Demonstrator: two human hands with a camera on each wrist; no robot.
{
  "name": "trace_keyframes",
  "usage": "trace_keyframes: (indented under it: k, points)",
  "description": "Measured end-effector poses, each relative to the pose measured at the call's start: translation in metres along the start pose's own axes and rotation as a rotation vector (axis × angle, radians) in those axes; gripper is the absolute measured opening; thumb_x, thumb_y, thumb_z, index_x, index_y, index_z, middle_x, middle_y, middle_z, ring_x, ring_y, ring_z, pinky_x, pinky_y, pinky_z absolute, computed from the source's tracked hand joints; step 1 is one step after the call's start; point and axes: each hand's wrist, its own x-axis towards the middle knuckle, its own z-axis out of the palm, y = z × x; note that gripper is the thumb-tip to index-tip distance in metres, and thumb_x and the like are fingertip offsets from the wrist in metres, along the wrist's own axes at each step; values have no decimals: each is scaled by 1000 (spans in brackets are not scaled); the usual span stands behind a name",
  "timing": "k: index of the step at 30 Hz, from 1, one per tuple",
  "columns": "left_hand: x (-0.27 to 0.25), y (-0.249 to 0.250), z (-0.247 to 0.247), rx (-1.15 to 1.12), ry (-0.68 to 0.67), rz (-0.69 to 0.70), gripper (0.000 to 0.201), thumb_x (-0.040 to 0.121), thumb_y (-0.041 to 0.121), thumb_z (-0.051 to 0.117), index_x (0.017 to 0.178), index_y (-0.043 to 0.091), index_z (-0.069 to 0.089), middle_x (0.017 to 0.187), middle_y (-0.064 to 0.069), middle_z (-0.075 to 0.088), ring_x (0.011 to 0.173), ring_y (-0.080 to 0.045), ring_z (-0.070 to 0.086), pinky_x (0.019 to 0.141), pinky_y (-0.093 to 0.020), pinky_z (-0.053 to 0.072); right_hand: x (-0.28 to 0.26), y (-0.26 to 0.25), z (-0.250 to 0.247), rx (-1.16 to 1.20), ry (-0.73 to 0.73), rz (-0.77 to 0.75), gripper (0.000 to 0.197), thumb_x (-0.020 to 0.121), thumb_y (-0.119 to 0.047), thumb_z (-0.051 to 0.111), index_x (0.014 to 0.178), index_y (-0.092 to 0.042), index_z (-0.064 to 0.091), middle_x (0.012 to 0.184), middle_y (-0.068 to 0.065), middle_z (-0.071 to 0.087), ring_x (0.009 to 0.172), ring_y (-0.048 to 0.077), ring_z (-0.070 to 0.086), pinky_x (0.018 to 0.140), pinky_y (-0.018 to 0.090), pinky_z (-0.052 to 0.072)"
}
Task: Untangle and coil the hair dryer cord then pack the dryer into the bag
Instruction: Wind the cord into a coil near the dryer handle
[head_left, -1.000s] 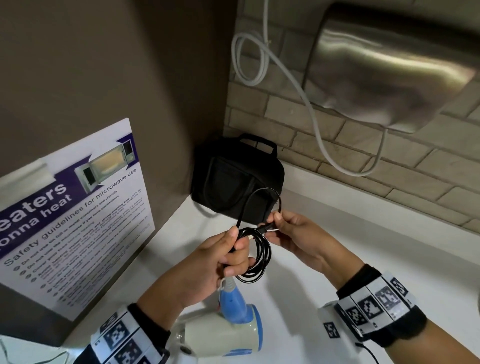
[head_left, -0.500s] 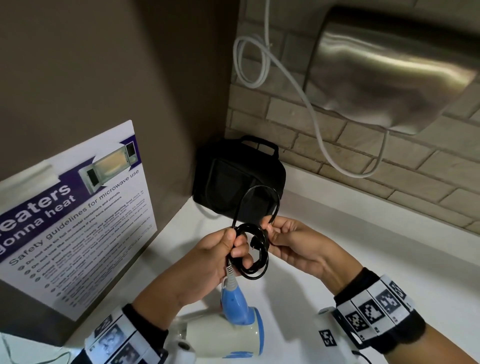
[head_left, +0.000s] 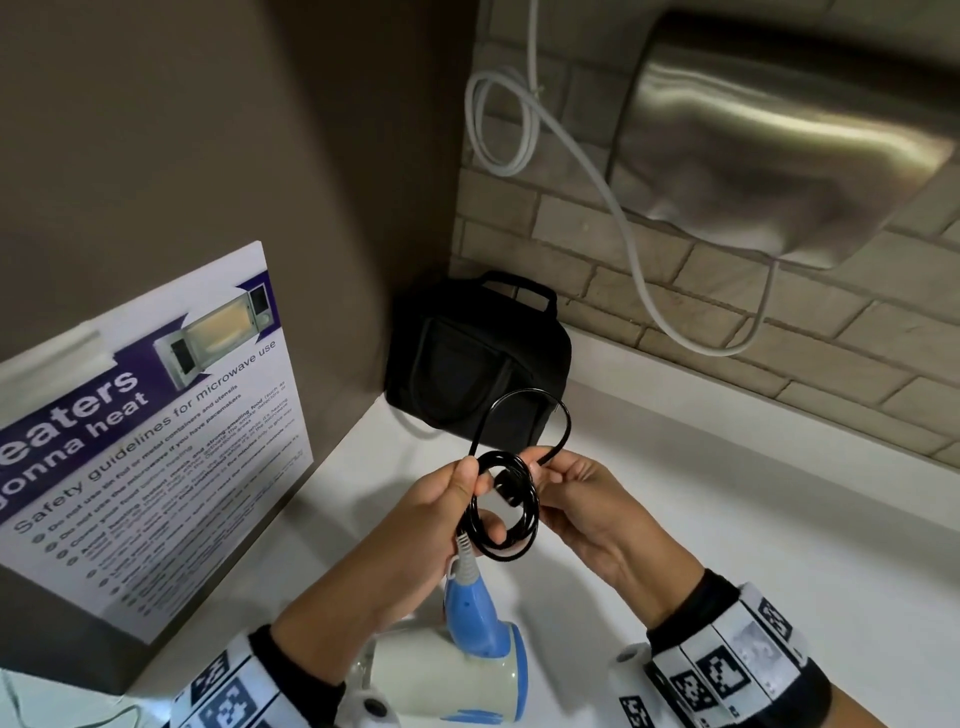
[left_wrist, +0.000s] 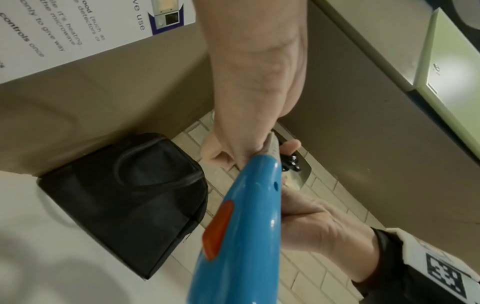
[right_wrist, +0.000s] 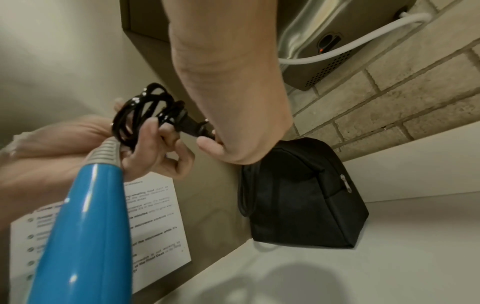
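You hold the coiled cord between both hands above the desk.

Your left hand (head_left: 441, 512) pinches the black coil of cord (head_left: 506, 512) just above the hair dryer (head_left: 467, 660), whose blue handle hangs below that grip. Your right hand (head_left: 582, 506) curls its fingers round the plug end (right_wrist: 193, 127), with a loose loop of cord arching between the two hands. The black bag (head_left: 478, 364) stands in the desk's far corner, against the brick wall and apart from the dryer.
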Motion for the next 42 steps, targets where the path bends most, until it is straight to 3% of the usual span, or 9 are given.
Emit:
trace_keyframes:
  k: [9, 15, 20, 24, 27, 30, 35, 38, 42]
  points:
    - [2, -1, -4, -61, 64, 29, 41, 100, 43, 29, 89, 11, 53, 64, -4, 62, 73, -22, 49, 74, -39, 30, -8, 2, 5, 81, -22, 15, 33, 91, 16, 42, 78, -7, 62, 58, -2, 63, 57, 6, 62, 58, 15, 52]
    - [9, -3, -2, 107, 171, 41, 45, 101, 42, 28, 112, 15, 63, 100, -15, 73, 101, -24, 67, 95, -41, 47, -7, 1, 15, 84, -67, 48, 32, 86, 17, 47, 102, -2, 67, 80, 9, 68, 75, 18, 66, 73, 26, 57]
    - [19, 6, 7, 264, 288, 196, 32, 103, 29, 30, 98, 13, 57, 79, -3, 59, 50, 5, 57, 59, -8, 44, -6, -8, 18, 13, 1, 11, 23, 91, 7, 44, 99, -6, 62, 85, 12, 60, 76, 20, 57, 70, 25, 50]
    - [26, -2, 14, 579, 376, 511, 23, 100, 12, 39, 103, -3, 55, 110, -6, 45, 78, 18, 55, 65, 1, 41, -13, -17, 21, 140, -75, 65, 24, 92, -13, 45, 105, -8, 65, 85, 8, 65, 83, 26, 57, 76, 35, 45]
    - [34, -7, 16, 640, 376, 573, 25, 99, 14, 39, 100, -5, 55, 106, -7, 44, 78, 0, 56, 70, -1, 42, -23, -22, 23, 151, -161, -14, 19, 91, -15, 52, 106, -5, 59, 77, 7, 57, 68, 22, 55, 66, 33, 44]
    - [39, -8, 15, 602, 345, 528, 23, 100, 15, 39, 101, -3, 54, 108, -8, 45, 81, -4, 54, 76, -5, 43, -31, -12, 23, -373, -75, -191, 33, 92, -19, 59, 124, -21, 51, 77, -8, 60, 63, 0, 56, 57, 17, 43]
    - [43, 1, 19, 513, 366, 375, 22, 101, 19, 38, 81, 25, 45, 99, -16, 53, 59, 4, 57, 65, -3, 41, -35, 1, 18, -987, -4, -421, 63, 96, -7, 40, 150, -24, 14, 105, -3, 61, 92, 11, 62, 76, 14, 48]
    - [49, 6, 9, 440, 434, 223, 29, 102, 27, 32, 79, 20, 48, 86, -10, 60, 56, 5, 55, 62, -5, 39, -55, 6, 10, -996, -59, -335, 59, 95, -2, 32, 147, -27, 23, 122, -2, 61, 101, 13, 66, 89, 31, 53]
    - [50, 12, -9, -7, 372, 108, 40, 103, 35, 30, 70, 17, 45, 62, 3, 44, 49, 0, 52, 65, -18, 43, -84, 12, -25, -624, 72, -214, 57, 94, 8, 30, 118, -41, 47, 99, -7, 70, 74, 15, 72, 71, 26, 59]
